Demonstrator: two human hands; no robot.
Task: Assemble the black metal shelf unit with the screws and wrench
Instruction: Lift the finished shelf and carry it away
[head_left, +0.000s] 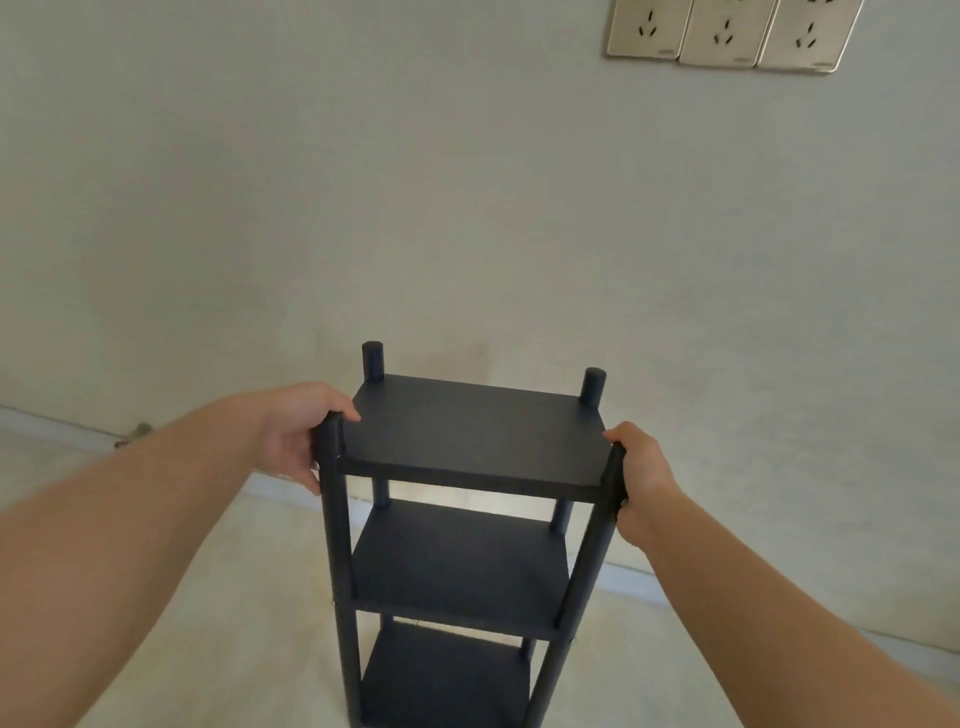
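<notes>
The black shelf unit (467, 431) stands upright on the floor in the middle of the view, with three flat shelves stacked between four round posts. My left hand (296, 436) is wrapped around the top of the near left post. My right hand (641, 478) is closed around the top of the near right post. The two far posts stick up above the top shelf. No screws or wrench are in view.
A pale wall (467, 208) rises just behind the shelf unit, with three wall sockets (727, 31) at the top right. The light floor (234, 597) meets the wall along a skirting line. A small grey object (134, 434) lies by the skirting on the left.
</notes>
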